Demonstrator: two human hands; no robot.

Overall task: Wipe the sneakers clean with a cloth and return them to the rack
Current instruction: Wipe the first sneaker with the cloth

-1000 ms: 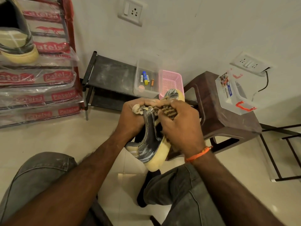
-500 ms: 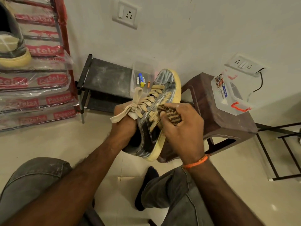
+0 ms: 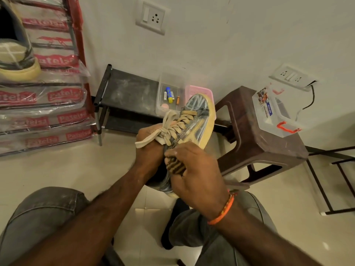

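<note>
Tilted grey sneaker, striped cloth

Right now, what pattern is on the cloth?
The cloth has dark brown and tan stripes, seen in the head view.

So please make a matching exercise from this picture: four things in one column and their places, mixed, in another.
Things:
1. cloth
2. second sneaker
3. clear box
4. pink basket

Places:
A. on the brown stool
B. on the red rack, top left
C. in the right hand
D. on the low black shelf by the wall

Pairs: 1-C, 2-B, 3-A, 4-D
</note>
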